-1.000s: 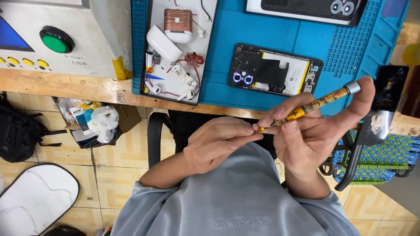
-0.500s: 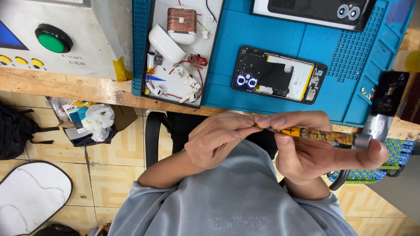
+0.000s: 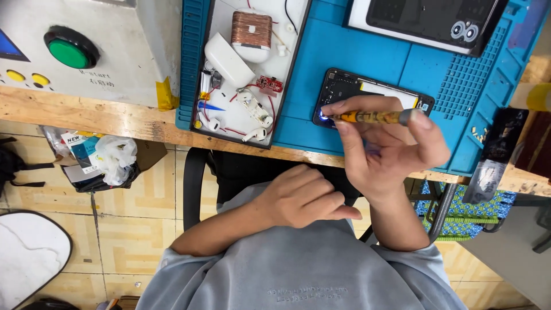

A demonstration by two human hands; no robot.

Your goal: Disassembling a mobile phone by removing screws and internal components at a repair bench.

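Pinching the slim orange-patterned screwdriver [image 3: 373,117], your right hand [image 3: 390,149] steers its tip onto the opened black phone [image 3: 367,95]; your left hand [image 3: 304,198] rests loosely curled, holding nothing.

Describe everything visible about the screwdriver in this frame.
The screwdriver is slim, with a mottled yellow-orange handle and a grey metal cap at its rear end. It lies nearly level, tip to the picture's left, meeting the lower left corner of the opened phone on the blue mat. The right hand holds it; the forefinger covers the cap.

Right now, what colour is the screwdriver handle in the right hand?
The screwdriver handle is mottled orange-yellow with dark flecks and a grey end cap, seen in the head view.
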